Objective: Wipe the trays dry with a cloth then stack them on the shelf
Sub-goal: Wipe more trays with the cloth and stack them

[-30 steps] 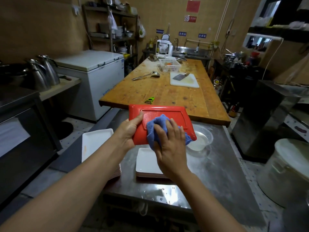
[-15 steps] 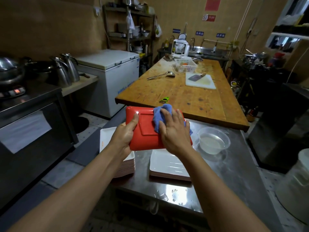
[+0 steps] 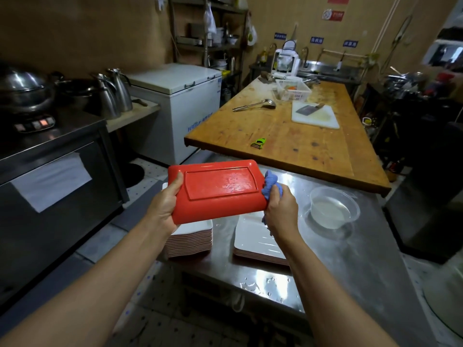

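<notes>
Gripped at both short ends, the red tray (image 3: pixel 220 190) hangs bottom-up in the middle of the frame, above the steel counter (image 3: pixel 350 259). Her or his left hand (image 3: pixel 164 209) curls round the left end, thumb on the upturned base. At the right end the right hand (image 3: pixel 280 209) clutches the bunched blue cloth (image 3: pixel 270 185) against the rim, fingers closed on it. Wiping looks to be the step in hand, the base glistening as if damp. Below sit two stacks of white trays (image 3: pixel 190 239), the taller at left. Next, I judge, comes turning the tray to dry its other face, then carrying it to a shelf; which shelf I cannot tell.
</notes>
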Demonstrator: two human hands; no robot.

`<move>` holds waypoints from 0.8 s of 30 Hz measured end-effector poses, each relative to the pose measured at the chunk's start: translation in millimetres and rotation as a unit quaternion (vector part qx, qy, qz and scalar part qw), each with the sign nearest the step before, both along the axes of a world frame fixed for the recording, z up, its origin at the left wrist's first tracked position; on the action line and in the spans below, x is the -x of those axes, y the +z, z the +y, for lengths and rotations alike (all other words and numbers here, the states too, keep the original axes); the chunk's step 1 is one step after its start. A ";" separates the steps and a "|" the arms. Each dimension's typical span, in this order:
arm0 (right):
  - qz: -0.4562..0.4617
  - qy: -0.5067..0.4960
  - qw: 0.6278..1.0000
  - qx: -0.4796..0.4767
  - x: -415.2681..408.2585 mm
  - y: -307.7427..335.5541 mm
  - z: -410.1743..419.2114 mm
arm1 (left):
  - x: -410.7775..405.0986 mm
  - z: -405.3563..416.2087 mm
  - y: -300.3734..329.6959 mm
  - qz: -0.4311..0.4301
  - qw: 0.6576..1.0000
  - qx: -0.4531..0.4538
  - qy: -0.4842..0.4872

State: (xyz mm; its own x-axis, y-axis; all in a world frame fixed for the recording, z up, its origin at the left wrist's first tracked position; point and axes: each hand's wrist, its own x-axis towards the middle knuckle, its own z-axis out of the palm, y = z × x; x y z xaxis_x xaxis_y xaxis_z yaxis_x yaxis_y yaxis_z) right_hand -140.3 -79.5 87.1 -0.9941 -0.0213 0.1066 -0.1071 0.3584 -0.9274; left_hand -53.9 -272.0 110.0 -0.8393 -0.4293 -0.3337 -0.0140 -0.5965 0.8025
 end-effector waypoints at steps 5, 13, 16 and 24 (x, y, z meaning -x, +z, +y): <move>-0.067 0.013 0.998 0.009 -1.1 -11.3 -0.3 | -8.3 -18.8 3.5 0.009 1.000 0.004 -0.011; -0.096 0.096 0.990 0.033 -2.0 -5.1 -21.2 | -10.5 -40.9 9.3 0.007 0.915 0.401 0.052; -0.099 0.105 0.989 0.032 -0.6 -4.3 -28.0 | -9.7 -42.7 0.9 -0.026 0.771 0.635 0.027; -0.111 0.105 0.988 0.024 1.3 -13.8 -36.2 | -13.3 -33.8 -42.6 -0.082 0.479 0.868 -0.098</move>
State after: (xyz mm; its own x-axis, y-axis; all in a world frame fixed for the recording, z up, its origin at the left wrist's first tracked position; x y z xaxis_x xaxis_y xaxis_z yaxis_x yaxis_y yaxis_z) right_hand -141.6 -115.7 73.3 -0.9671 -0.2306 -0.1078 0.0332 0.3054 -0.9516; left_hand -40.6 -305.8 67.4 -0.9440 -0.0975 0.3152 -0.0812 0.9946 0.0645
